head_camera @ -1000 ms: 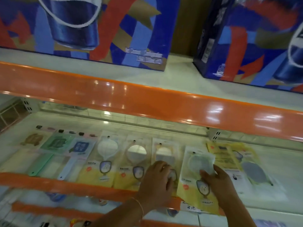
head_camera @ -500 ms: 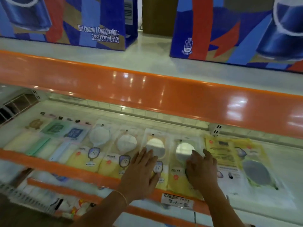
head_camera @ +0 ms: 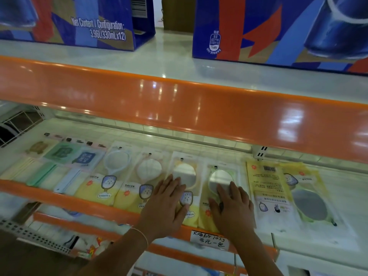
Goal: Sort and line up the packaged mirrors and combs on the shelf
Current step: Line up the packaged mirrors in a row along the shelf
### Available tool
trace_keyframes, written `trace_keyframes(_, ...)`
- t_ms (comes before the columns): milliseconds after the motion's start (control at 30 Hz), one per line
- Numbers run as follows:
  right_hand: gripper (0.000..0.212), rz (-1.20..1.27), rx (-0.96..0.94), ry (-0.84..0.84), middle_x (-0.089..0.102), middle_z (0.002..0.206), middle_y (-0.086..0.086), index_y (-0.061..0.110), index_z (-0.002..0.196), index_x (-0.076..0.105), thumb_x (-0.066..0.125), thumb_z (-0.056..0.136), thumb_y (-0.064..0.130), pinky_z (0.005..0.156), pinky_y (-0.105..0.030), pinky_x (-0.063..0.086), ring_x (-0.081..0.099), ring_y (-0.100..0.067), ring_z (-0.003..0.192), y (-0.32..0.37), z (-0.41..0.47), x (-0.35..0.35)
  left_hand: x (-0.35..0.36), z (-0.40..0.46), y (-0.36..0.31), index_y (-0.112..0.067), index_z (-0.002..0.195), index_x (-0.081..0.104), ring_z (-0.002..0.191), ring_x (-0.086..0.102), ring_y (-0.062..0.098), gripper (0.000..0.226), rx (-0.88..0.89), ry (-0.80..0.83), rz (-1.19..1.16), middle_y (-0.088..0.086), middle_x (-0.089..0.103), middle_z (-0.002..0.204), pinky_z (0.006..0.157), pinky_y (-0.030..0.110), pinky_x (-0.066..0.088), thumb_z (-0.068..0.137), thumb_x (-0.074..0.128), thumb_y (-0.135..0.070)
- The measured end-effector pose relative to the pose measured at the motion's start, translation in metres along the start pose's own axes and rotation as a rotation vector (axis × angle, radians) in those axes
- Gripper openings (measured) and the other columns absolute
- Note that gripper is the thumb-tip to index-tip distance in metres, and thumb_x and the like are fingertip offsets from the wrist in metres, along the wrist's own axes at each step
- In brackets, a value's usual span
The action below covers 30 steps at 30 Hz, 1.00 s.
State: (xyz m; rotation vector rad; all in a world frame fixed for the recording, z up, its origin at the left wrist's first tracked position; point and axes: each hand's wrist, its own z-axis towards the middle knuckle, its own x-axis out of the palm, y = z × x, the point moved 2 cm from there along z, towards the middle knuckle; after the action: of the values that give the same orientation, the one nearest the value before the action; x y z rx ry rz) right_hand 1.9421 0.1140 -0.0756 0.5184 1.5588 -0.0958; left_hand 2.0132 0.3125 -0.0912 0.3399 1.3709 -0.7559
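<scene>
Packaged hand mirrors lie side by side on the white shelf (head_camera: 322,180). My left hand (head_camera: 167,206) rests flat, fingers spread, on the lower part of the yellow-framed mirror pack (head_camera: 185,172). My right hand (head_camera: 233,208) lies flat on the green-framed mirror pack (head_camera: 219,176) beside it. Left of them lie a pink mirror pack (head_camera: 148,168) and a blue mirror pack (head_camera: 117,162). Three packaged combs (head_camera: 59,156) lie at the far left. To the right, a pack lying back side up (head_camera: 266,188) overlaps another mirror pack (head_camera: 310,204).
An orange shelf lip (head_camera: 79,204) runs along the front, with a handwritten price tag (head_camera: 209,240) below my right hand. The orange edge of the upper shelf (head_camera: 199,112) overhangs the row. Large blue drink cartons (head_camera: 278,26) stand above it. A lower shelf holds more goods.
My right hand has laid the green-framed mirror pack flat beside the yellow one. Both hands went from gripping the packs to lying flat on them. The view shifted left.
</scene>
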Motion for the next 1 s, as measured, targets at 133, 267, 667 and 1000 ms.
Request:
trace_keyframes(133, 0.071, -0.004, 0.010, 0.003, 0.018, 0.159, -0.003, 0.035, 0.145, 0.032, 0.018, 0.082, 0.064, 0.115, -0.046, 0.019, 0.013, -0.030, 0.145, 0.002, -0.002, -0.002, 0.000, 0.000, 0.001, -0.017, 0.142, 0.040, 0.146, 0.013, 0.021, 0.062, -0.011, -0.010, -0.015, 0.003, 0.030, 0.154, 0.118, 0.044, 0.020, 0.094, 0.031, -0.056)
trace_keyframes(267, 0.072, -0.019, 0.011, 0.030, 0.012, 0.160, -0.002, 0.035, 0.147, 0.028, 0.019, 0.084, 0.068, 0.116, -0.046, 0.016, 0.007, -0.029, 0.146, 0.003, -0.003, -0.002, 0.001, 0.000, 0.002, -0.018, 0.141, 0.042, 0.146, 0.013, 0.021, 0.063, -0.008, -0.018, -0.049, 0.003, 0.030, 0.154, 0.117, 0.046, 0.022, 0.092, 0.035, -0.057)
trace_keyframes(667, 0.072, -0.013, 0.063, 0.028, 0.012, 0.160, -0.002, 0.033, 0.147, 0.027, 0.034, 0.086, 0.070, 0.114, -0.045, 0.019, 0.010, -0.030, 0.145, 0.010, -0.009, -0.002, 0.002, 0.000, 0.003, -0.018, 0.141, 0.042, 0.146, 0.013, 0.020, 0.063, -0.008, -0.041, -0.090, 0.002, 0.031, 0.154, 0.118, 0.043, 0.019, 0.090, 0.040, -0.055)
trace_keyframes(1000, 0.075, -0.007, 0.031, 0.054, 0.008, 0.161, -0.003, 0.032, 0.148, 0.025, 0.035, 0.085, 0.072, 0.116, -0.046, 0.017, 0.007, -0.031, 0.146, 0.005, -0.014, -0.002, 0.000, 0.000, 0.002, -0.020, 0.146, 0.035, 0.147, 0.004, 0.017, 0.070, -0.026, -0.020, -0.084, 0.000, 0.021, 0.158, 0.118, 0.033, 0.002, 0.089, 0.036, -0.061)
